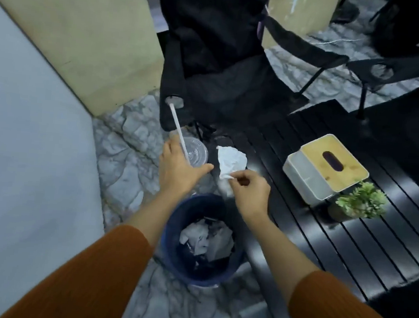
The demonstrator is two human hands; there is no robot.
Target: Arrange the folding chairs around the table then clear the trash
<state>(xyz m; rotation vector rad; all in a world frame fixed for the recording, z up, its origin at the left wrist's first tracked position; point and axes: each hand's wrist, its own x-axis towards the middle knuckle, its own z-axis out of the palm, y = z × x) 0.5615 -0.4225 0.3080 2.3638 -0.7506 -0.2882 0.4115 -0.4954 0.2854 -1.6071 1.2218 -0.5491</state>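
Observation:
My left hand (177,166) grips a clear plastic cup (195,152) with a white straw (178,125), held just off the table's left end. My right hand (247,190) pinches a crumpled white tissue (229,163) beside the cup. Both hang above a dark blue trash bin (169,234) on the floor, which holds crumpled paper. The black slatted table (347,247) runs to the right. One black folding chair (211,65) stands at the table's far end, and another (399,64) stands at the upper right.
A white tissue box with a wooden lid (326,169) and a small potted green plant (359,203) sit on the table. A pale wall (27,143) and a beige pillar (82,33) close off the left. The floor is grey stone.

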